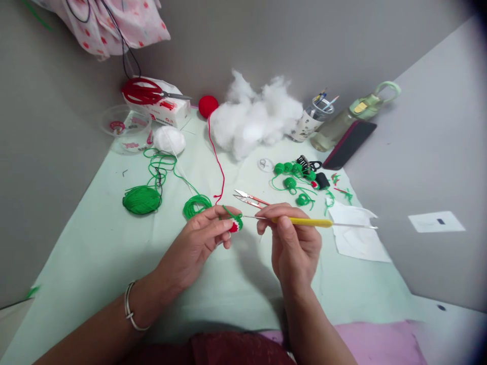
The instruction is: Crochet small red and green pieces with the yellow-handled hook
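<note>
My left hand (pixel 208 230) pinches a small crochet piece (pixel 236 224) in red, white and green between thumb and fingers. In my right hand (pixel 294 241) is a crochet hook (pixel 304 221) with a yellow handle, held like a pen. Its thin metal tip points left and meets the green edge of the piece; whether it sits inside a stitch I cannot tell. A coil of green yarn (pixel 197 205) lies just beyond my left fingers. Thread snips (pixel 249 198) with orange handles lie behind my right fingers, which partly hide them.
At the back are white stuffing (pixel 254 119), a red yarn ball (pixel 208 106) and red scissors (pixel 146 92) on a box. Green (pixel 142 199) and white (pixel 169 140) yarn balls lie left. Small green crocheted balls (pixel 289 183), a phone (pixel 350 144) and a bottle (pixel 342 119) are right.
</note>
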